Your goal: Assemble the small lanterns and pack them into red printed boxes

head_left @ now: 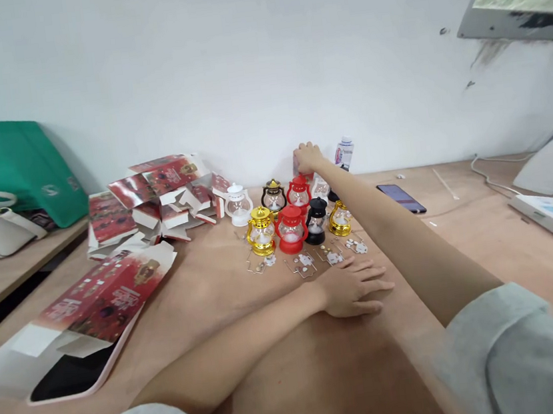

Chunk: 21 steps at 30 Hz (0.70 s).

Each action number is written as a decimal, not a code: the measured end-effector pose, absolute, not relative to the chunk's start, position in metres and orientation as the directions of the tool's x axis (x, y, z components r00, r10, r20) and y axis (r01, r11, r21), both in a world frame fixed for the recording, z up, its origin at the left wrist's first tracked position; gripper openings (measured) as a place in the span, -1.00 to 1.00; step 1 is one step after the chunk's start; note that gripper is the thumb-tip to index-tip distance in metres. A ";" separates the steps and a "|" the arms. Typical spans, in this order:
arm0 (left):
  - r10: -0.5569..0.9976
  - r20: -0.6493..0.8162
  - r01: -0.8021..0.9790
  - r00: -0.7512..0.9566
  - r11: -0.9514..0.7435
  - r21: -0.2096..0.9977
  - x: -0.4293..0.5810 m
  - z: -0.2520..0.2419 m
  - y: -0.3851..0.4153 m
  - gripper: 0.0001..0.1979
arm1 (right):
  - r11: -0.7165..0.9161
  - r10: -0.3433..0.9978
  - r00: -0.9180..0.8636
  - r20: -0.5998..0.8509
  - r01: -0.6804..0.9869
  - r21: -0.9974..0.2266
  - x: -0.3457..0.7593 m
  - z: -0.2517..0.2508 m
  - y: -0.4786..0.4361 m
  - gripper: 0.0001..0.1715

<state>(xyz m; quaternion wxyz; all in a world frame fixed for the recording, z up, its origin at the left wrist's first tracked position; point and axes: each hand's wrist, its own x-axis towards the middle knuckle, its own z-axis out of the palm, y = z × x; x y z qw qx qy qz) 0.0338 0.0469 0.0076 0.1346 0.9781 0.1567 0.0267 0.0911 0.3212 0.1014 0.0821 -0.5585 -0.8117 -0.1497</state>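
The right hand [308,157] is stretched far out to the upper middle of the frame, close to the white wall. Its fingers are bent down over a small pinkish thing [297,166]. This thing is mostly hidden, so I cannot tell what it is, or whether the hand really grips it.

Just below this hand, a group of toy lanterns stands upright on the table [207,296]. In the back row are a white lantern [238,205], a black and gold lantern [274,196] and a red lantern [299,192]. In the front row are a gold lantern [260,230], a second red lantern [291,229], a black lantern [317,221] and another gold one [339,218].

Small wire hangers [302,264] lie in front of them. The left hand [352,288] rests flat on the table just below these hangers, palm down, fingers stretched and holding nothing.

At the left of the lanterns there is a pile of red and white boxes [154,195], and a bigger flattened box [101,299] lies at the lower left. A dark phone [401,198] lies at the right of the lanterns, and a small bottle [344,153] stands by the wall.
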 end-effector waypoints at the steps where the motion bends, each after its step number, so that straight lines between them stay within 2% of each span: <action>1: 0.315 0.012 0.300 0.949 -0.914 0.272 0.034 0.008 0.047 -0.48 | 0.343 0.879 -0.374 0.296 0.927 0.151 0.093 0.101 0.321 -0.61; 6: 0.320 0.006 0.307 0.947 -0.913 0.269 0.034 0.007 0.045 -0.47 | 0.383 0.872 -0.403 0.278 0.915 0.123 0.103 0.096 0.324 -0.52; 10: 0.322 0.015 0.307 0.947 -0.915 0.260 0.034 0.008 0.044 -0.48 | 0.348 0.889 -0.361 0.280 0.932 0.099 0.109 0.099 0.331 -0.23; 13: 0.327 0.012 0.312 0.945 -0.912 0.266 0.034 0.009 0.044 -0.48 | 0.335 0.906 -0.354 0.230 0.935 0.120 0.113 0.102 0.336 -0.07; 15: 0.330 0.007 0.315 0.944 -0.908 0.278 0.034 0.009 0.045 -0.47 | 0.347 0.906 -0.373 0.198 0.925 0.156 0.115 0.103 0.336 -0.07; 21: 0.340 0.025 0.320 0.940 -0.907 0.273 0.034 0.007 0.045 -0.50 | 0.381 0.878 -0.441 0.187 0.879 0.287 0.119 0.117 0.325 -0.27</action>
